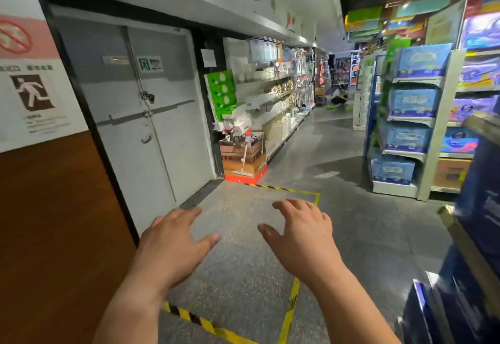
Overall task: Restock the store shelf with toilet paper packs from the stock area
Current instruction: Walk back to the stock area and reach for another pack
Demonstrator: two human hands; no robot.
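Both hands — left hand [173, 238] and right hand [300, 232] — hang empty, fingers loosely spread, over the taped floor square [290, 306] beside the grey exit door [151, 116], likely free to fetch a pack.

Blur and crops, right side worst.
Dark blue packs [476, 235] at right edge smeared, cut off, print unreadable; wall poster [29, 73] cropped left; crouching person [338, 96] down the aisle too small; both forearms cut by bottom edge.

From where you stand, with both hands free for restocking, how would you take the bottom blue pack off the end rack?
Probably by its two short ends, coming from the aisle-facing front: the bottom blue pack lies wide and low on its open shelf, so the left hand and right hand can flank it.
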